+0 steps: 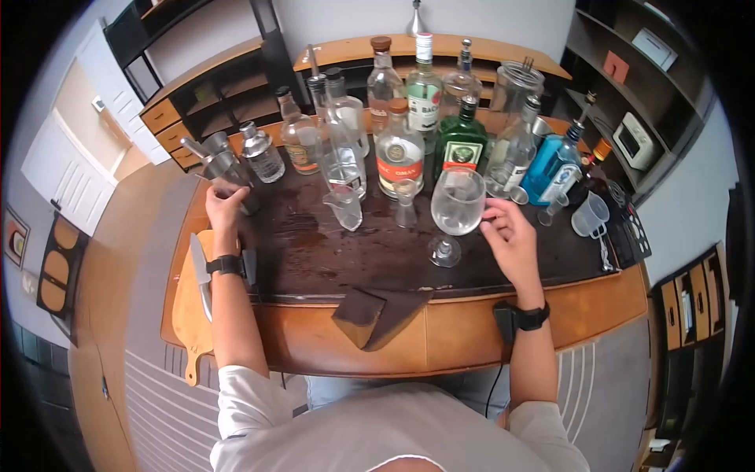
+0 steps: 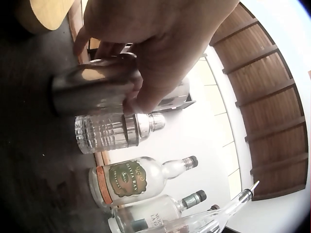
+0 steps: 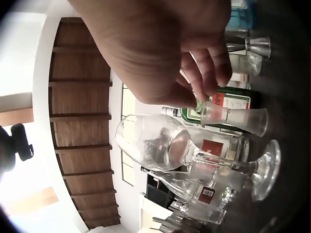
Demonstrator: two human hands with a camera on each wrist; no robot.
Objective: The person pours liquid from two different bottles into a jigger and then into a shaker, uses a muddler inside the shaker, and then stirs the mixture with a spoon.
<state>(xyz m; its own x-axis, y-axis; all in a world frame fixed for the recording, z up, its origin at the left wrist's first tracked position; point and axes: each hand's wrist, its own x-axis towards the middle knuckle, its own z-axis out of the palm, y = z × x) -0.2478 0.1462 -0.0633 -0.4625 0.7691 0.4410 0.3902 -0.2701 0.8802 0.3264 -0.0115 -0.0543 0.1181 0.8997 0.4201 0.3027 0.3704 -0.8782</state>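
At the left of the head view, my left hand point(image 1: 226, 206) grips a metal shaker cup point(image 1: 226, 171). The left wrist view shows the hand point(image 2: 155, 53) round the upright cup point(image 2: 92, 87), thumb on its near side. My right hand point(image 1: 511, 236) is beside the bowl of a stemmed glass point(image 1: 458, 206), which stands upright. In the right wrist view, the fingers point(image 3: 206, 73) of this hand are loosely bent with nothing held, and the glass point(image 3: 153, 141) stands beside them. Whether a fingertip touches the glass I cannot tell. A clear jigger point(image 1: 405, 206) is left of the glass.
Several bottles stand behind, including a green one point(image 1: 459, 141) and a blue one point(image 1: 552, 169). A glass pitcher point(image 1: 344, 209) is mid-table. A folded dark cloth point(image 1: 370, 315) lies at the front edge, a cutting board point(image 1: 191, 303) and knife at left, a plastic measuring cup point(image 1: 590, 215) at right.
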